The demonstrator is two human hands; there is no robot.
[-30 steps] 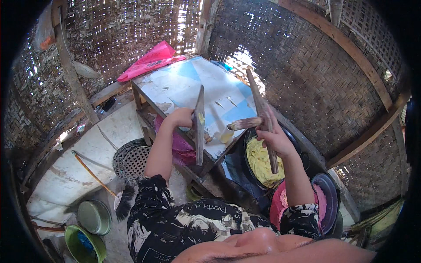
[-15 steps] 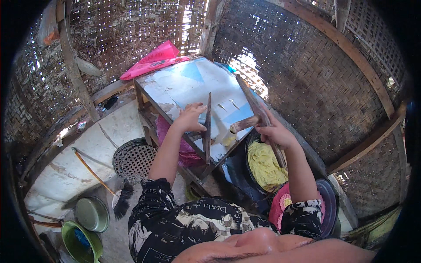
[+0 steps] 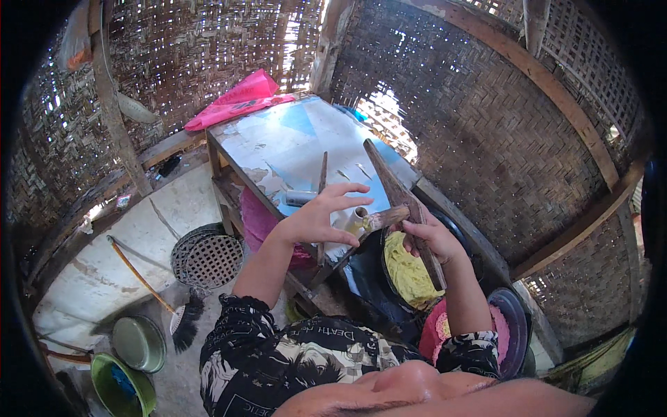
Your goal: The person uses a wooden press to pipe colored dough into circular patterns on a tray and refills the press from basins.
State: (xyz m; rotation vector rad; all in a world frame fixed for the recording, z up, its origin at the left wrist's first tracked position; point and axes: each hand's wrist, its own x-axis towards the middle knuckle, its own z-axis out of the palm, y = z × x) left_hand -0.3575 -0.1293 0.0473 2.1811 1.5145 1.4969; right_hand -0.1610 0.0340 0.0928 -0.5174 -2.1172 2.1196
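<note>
Head view: left hand (image 3: 316, 222) splayed; right hand (image 3: 439, 242) clasps wooden tool (image 3: 391, 182); centre-right, dark pan (image 3: 453, 221) holds yellow dough (image 3: 406, 269); lower-left, green basin (image 3: 144, 395) holds something blue (image 3: 121, 381).

From where I stand I see a black shirt (image 3: 313, 354) busy with off-white patches, sketchy drawn shapes and pale lettering. Its short left sleeve (image 3: 243, 326) is mostly black, the right sleeve (image 3: 469, 352) mottled black and white. Left hand (image 3: 321, 217) and right hand (image 3: 436, 242) are bare.

Room over tabletop (image 3: 267, 142) — wooden bar (image 3: 397, 192) rightward
</note>
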